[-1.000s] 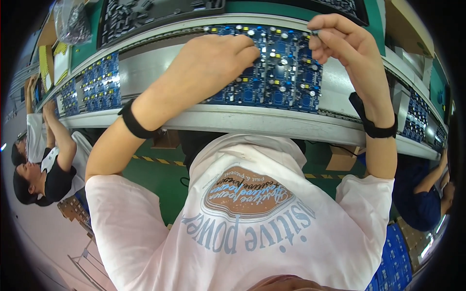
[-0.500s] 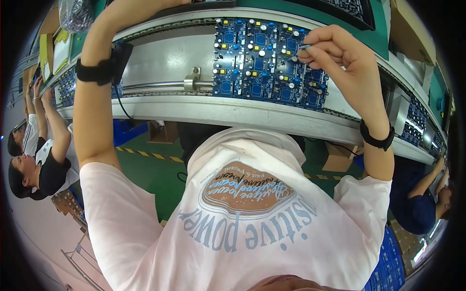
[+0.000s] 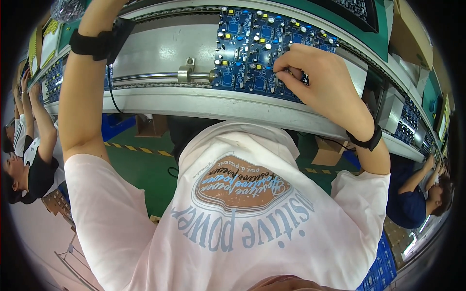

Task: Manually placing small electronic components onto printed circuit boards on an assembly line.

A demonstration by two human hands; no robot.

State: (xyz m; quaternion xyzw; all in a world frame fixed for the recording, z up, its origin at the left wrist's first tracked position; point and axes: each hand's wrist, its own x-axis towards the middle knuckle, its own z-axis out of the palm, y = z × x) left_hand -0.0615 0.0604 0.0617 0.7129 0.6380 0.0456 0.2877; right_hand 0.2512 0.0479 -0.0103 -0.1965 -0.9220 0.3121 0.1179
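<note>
A panel of blue circuit boards (image 3: 235, 51), set with white, yellow, blue and black components, lies across the conveyor rails in front of me. Over its right part, my right hand (image 3: 318, 80) reaches down with thumb and forefinger pinched together. Between those fingertips sits a small electronic component (image 3: 291, 72), mostly hidden, so its kind cannot be made out. The fingertips are at the board's surface; whether the part touches it I cannot tell. My left forearm (image 3: 82, 92) runs up past the conveyor, and its hand lies beyond the upper edge. Each arm wears a black strap.
A metal rod with a clamp block (image 3: 185, 73) runs along the conveyor left of the panel. Beyond the far rail is a black tray (image 3: 357, 14) of small parts. Cardboard (image 3: 410, 36) stands at the far right. Other people work along the line on both sides.
My right hand has moved left and lower over the panel, fingertips now at the boards. My left hand has gone out past the upper edge. The whole view has shifted slightly.
</note>
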